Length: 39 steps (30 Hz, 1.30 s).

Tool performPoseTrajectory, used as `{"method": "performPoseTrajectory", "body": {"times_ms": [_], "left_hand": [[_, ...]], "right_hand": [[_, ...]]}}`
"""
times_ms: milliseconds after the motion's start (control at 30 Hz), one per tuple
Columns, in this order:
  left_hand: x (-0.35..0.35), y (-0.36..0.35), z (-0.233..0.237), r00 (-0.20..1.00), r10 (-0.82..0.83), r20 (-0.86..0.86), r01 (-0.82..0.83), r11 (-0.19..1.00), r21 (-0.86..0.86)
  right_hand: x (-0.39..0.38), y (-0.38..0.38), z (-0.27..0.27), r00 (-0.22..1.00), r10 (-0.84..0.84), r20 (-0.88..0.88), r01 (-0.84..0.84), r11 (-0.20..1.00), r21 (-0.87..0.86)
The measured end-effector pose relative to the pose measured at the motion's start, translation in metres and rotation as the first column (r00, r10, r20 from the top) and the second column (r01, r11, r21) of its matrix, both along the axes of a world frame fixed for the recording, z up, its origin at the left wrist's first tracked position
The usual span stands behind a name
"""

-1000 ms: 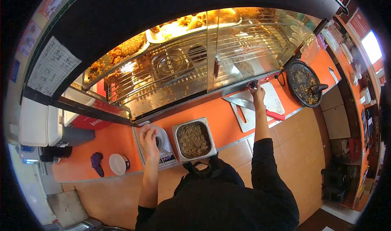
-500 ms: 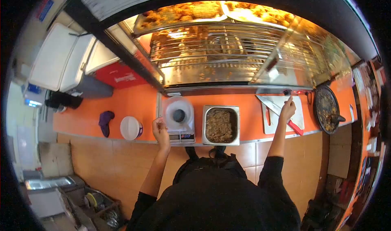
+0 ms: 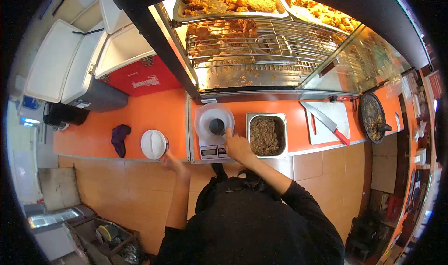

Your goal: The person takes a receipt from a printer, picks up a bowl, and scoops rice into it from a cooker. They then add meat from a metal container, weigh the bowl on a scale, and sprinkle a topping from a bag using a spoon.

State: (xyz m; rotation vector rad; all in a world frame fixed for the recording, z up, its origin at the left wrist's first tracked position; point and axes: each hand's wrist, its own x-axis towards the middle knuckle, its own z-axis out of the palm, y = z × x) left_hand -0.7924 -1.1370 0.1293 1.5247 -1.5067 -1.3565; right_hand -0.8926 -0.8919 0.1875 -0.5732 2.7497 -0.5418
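Orange table (image 3: 149, 113) is seen running below a glass warming cabinet (image 3: 261, 55) stocked with fried food. At its front edge one digital scale (image 3: 213, 151) is set, carrying one clear bowl (image 3: 204, 118) with one dark cup (image 3: 217, 126) inside.

The right hand (image 3: 238, 147) is laid at the scale's near right corner, fingers reaching toward the bowl's rim. Whether anything is gripped cannot be told. The left hand (image 3: 173, 163) is blurred, left of the scale at the table's edge. How far it is open cannot be told, and nothing is seen in it.

For a true reading, the hands are best kept off the platform and the bowl kept centred.

Just right of the scale one steel pan of shredded meat (image 3: 267, 135) is placed. Further right one cutting board (image 3: 332, 125) with one red-handled knife (image 3: 326, 121) is found, then one dark round pan (image 3: 372, 118). Left of the scale one white lidded tub (image 3: 154, 144) and one purple cloth (image 3: 120, 139) are lying.
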Motion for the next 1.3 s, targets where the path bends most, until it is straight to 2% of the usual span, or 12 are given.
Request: {"method": "performPoseTrajectory", "body": {"times_ms": [100,167,300,433,500,533,633,700,800,933,1067,1300], "left_hand": [[0.000,-0.007,0.044,0.940,0.342,0.012,-0.327,0.888,0.324],[0.008,-0.016,0.039,0.944,0.314,-0.104,-0.265,0.906,0.331],[0.031,-0.051,0.001,0.914,0.054,-0.403,0.115,0.916,0.384],[0.025,-0.036,0.016,0.894,0.170,-0.415,0.073,0.859,0.507],[0.036,-0.025,-0.009,0.969,0.160,-0.186,0.001,0.755,0.655],[0.045,-0.014,-0.023,0.957,-0.124,-0.262,0.272,0.695,0.666],[0.019,0.064,0.030,0.564,-0.705,-0.429,0.801,0.341,0.492],[-0.012,0.104,0.045,0.239,-0.744,-0.624,0.891,-0.088,0.446],[-0.034,0.163,0.033,0.375,-0.674,-0.637,0.838,-0.048,0.544],[-0.055,0.185,0.037,0.198,-0.725,-0.660,0.862,-0.192,0.470],[-0.050,0.187,0.023,0.301,-0.693,-0.655,0.868,-0.085,0.489],[-0.047,0.192,0.029,0.355,-0.633,-0.688,0.906,0.051,0.420]], "right_hand": [[-0.005,-0.004,-0.012,0.996,-0.055,0.074,0.063,0.991,-0.114],[-0.004,-0.001,-0.004,0.993,-0.079,0.086,0.112,0.858,-0.502],[0.009,0.014,0.032,0.913,-0.202,0.354,0.401,0.596,-0.695],[0.026,0.054,0.069,0.787,-0.427,0.446,0.554,0.170,-0.815],[0.030,0.082,0.068,0.749,-0.593,0.295,0.517,0.246,-0.820],[0.030,0.089,0.068,0.725,-0.653,0.219,0.482,0.255,-0.839],[0.031,0.103,0.063,0.783,-0.603,-0.153,0.386,0.664,-0.640],[0.032,0.106,0.055,0.841,-0.360,-0.404,0.182,0.892,-0.415],[0.043,0.100,0.049,0.857,-0.116,-0.502,-0.073,0.938,-0.340],[0.049,0.106,0.059,0.889,-0.142,-0.436,-0.029,0.932,-0.362],[0.024,0.119,0.062,0.863,-0.270,-0.426,0.132,0.936,-0.325],[0.050,0.133,0.046,0.933,0.034,-0.357,-0.169,0.919,-0.355]]}}
